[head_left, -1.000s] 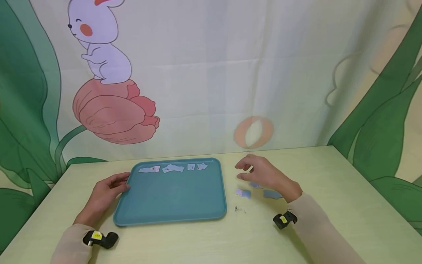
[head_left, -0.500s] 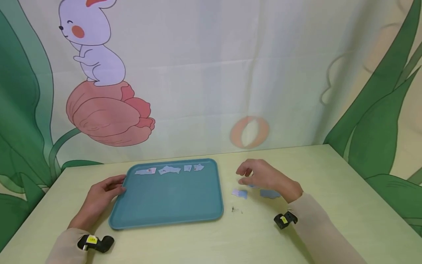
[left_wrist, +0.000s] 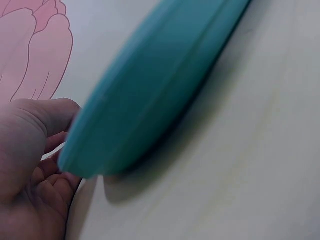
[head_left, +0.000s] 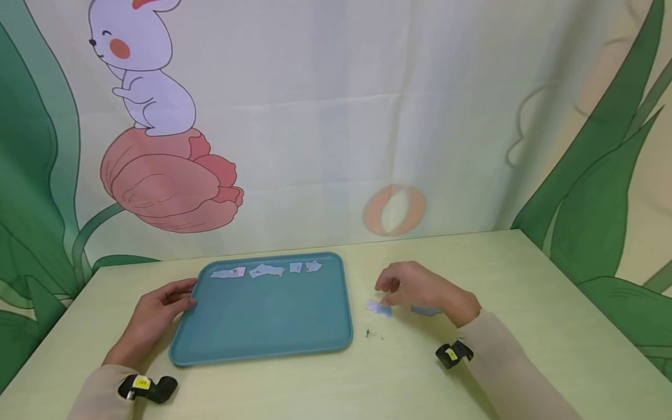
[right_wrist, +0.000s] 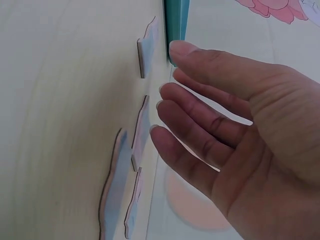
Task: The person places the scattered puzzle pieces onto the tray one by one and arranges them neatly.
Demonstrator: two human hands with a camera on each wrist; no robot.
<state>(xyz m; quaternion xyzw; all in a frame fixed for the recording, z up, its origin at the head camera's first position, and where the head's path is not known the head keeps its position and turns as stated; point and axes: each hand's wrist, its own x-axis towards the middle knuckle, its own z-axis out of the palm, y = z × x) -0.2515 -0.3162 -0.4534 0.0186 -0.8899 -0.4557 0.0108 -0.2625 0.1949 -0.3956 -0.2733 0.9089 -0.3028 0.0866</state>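
Note:
A teal tray (head_left: pixel 262 318) lies on the table, with several pale printed puzzle pieces (head_left: pixel 266 270) in a row along its far edge. At the tray's left side, my left hand (head_left: pixel 156 312) holds the rim between thumb and fingers. My right hand (head_left: pixel 420 286) hovers with relaxed, slightly bent fingers and holds nothing. Just under it lie flat blue-and-pink puzzle pieces; one piece (head_left: pixel 377 308) shows near the thumb and a bluer piece (head_left: pixel 426 310) is partly covered by the hand. In the right wrist view several loose pieces (right_wrist: pixel 141 132) lie apart from the fingertips.
Small dark marks or bits (head_left: pixel 370 333) are on the table (head_left: pixel 294 391) right of the tray. Behind the table's far edge hangs a printed curtain (head_left: pixel 294 146) with a rabbit and a flower. Each wrist wears a black camera (head_left: pixel 454 353).
My right hand has come down closer to the loose pieces, covering more of them. My left hand stays at the tray's rim. The whole head view has shifted slightly.

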